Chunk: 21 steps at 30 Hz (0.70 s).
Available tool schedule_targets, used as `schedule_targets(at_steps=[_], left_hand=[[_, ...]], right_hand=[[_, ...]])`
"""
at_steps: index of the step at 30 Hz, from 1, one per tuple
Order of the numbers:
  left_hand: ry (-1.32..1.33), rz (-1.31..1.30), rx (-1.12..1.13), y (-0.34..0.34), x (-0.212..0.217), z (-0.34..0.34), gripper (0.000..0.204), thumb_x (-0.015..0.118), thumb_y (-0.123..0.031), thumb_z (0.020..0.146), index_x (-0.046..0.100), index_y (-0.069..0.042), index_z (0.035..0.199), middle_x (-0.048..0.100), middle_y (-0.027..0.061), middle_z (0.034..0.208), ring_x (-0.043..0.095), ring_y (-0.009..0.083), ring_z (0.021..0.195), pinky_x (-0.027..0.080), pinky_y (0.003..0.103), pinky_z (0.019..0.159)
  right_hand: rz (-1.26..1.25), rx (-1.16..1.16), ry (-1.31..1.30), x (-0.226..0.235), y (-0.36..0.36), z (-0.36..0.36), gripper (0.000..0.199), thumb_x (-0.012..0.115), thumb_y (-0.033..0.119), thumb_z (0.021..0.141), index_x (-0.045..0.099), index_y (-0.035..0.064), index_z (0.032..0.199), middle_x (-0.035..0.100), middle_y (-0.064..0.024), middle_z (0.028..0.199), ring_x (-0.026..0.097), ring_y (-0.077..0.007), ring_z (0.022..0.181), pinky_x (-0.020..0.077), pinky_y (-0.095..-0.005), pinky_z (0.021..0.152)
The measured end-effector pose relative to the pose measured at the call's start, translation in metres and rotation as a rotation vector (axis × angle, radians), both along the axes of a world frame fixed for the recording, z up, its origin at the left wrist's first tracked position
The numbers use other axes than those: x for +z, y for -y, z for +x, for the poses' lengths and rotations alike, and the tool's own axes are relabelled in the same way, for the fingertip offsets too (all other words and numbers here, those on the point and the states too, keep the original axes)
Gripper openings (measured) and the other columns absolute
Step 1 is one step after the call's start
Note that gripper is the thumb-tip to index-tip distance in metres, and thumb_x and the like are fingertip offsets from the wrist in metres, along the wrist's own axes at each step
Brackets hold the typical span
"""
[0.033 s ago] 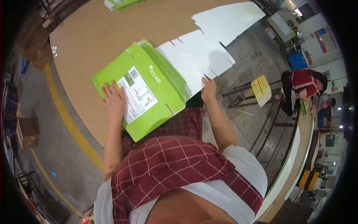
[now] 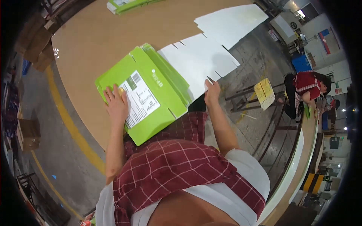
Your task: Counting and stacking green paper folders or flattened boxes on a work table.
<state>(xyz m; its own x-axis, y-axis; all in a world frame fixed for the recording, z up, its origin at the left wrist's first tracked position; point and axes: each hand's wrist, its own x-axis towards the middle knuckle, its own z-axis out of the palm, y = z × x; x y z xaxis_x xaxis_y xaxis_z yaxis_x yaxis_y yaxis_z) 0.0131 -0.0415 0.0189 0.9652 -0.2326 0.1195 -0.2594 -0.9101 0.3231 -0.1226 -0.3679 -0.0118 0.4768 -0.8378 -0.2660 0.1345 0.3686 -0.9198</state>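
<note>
My left hand [image 2: 117, 107] lies flat on a stack of green cardboard box blanks [image 2: 152, 126], its fingers slightly spread beside a white printed label [image 2: 141, 98]. A small yellow patch shows by its index finger; I cannot make out what it is. My right hand [image 2: 212, 93] is closed round a slim dark pointed tool [image 2: 210, 80], its tip sticking out past the fingers; whether it is a pen or a blade does not show. That hand is at the near edge of white slotted cardboard sheets [image 2: 200, 49], which lie to the right of the green stack.
The brown table [image 2: 81, 71] carries all this, with more green pieces [image 2: 130, 5] at its far edge. A low stand with a yellow-topped block [image 2: 264, 93] is on the floor at right. Beyond it, a person in a red checked apron [image 2: 306, 84] bends over a long bench [image 2: 301, 150].
The whole picture has shifted down very slightly. Both hands keep their places on and beside the cardboard.
</note>
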Motion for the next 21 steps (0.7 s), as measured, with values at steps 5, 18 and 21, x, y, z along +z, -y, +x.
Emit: schedule_targets(at_steps=[5,18,21], left_hand=[[-0.026,-0.055,-0.009,0.000,-0.003,-0.001,0.053,0.031,-0.040,0.089,0.026,-0.008,0.132,0.019,0.0220,0.137,0.014,0.0377,0.128,0.023,0.057,0.094],[-0.035,0.043,-0.006,0.001,0.005,0.004,0.053,0.031,-0.040,0.089,0.026,-0.009,0.132,0.018,0.0221,0.137,0.014,0.0374,0.128,0.023,0.056,0.095],[-0.030,0.041,0.002,0.004,0.008,0.003,0.053,0.032,-0.040,0.089,0.026,-0.009,0.132,0.018,0.0216,0.137,0.014,0.0368,0.128,0.024,0.056,0.095]], right_hand=[[-0.243,-0.042,-0.031,0.038,0.021,0.010,0.022,0.056,0.000,0.076,0.054,0.0002,0.098,0.057,-0.0054,0.090,0.052,-0.0118,0.083,0.0426,-0.0265,0.071],[-1.532,0.669,-1.232,0.047,0.057,0.047,0.070,0.062,0.028,0.073,0.024,0.0182,0.132,0.029,-0.0172,0.132,0.032,-0.0377,0.118,0.0292,-0.0542,0.092],[-1.801,0.523,-1.317,0.013,0.078,0.056,0.062,0.056,0.017,0.075,0.027,0.0203,0.130,0.029,-0.0158,0.132,0.032,-0.0419,0.117,0.0318,-0.0580,0.087]])
